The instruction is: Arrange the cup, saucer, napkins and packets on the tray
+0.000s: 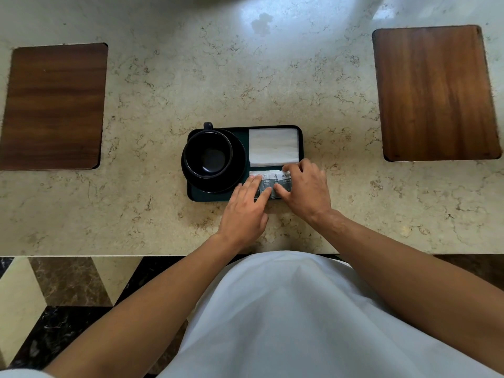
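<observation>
A dark rectangular tray [210,197] lies on the marble counter. On its left half a black cup [208,154] stands on a black saucer [238,162], handle pointing away from me. White folded napkins [273,146] fill the tray's far right corner. Grey-and-white packets [268,180] lie in a row at the near right. My left hand [245,211] presses straight fingers on the left packets. My right hand [305,188] rests on the right packets, its thumb and fingertips curled at their edges.
Two brown wooden boards are set on the counter, one at the far left [54,105], one at the far right [433,91]. The counter's front edge [109,255] runs just below my wrists, with a patterned tiled floor beneath.
</observation>
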A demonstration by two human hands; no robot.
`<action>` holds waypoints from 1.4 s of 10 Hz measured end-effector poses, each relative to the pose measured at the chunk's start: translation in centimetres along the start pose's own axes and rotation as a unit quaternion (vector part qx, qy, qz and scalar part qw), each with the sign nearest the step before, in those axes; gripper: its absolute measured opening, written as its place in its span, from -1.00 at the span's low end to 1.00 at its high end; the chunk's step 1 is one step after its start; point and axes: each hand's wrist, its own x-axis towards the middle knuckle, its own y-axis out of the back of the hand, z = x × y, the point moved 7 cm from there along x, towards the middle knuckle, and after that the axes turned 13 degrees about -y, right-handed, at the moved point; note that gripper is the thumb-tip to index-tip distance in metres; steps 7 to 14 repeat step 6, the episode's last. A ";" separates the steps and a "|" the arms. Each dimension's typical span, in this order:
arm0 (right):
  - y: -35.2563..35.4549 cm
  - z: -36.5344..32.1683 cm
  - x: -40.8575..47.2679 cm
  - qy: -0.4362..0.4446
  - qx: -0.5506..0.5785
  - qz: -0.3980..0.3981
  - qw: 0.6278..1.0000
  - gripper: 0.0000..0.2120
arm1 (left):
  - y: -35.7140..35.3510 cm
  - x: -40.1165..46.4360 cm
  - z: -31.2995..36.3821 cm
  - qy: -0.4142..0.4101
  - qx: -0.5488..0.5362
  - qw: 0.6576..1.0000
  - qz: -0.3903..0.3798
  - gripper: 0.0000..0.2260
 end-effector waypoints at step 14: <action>0.9 0.3 0.1 0.005 0.017 0.020 1.000 -0.51 | 0.8 0.0 0.2 0.008 0.014 0.997 0.072 -0.49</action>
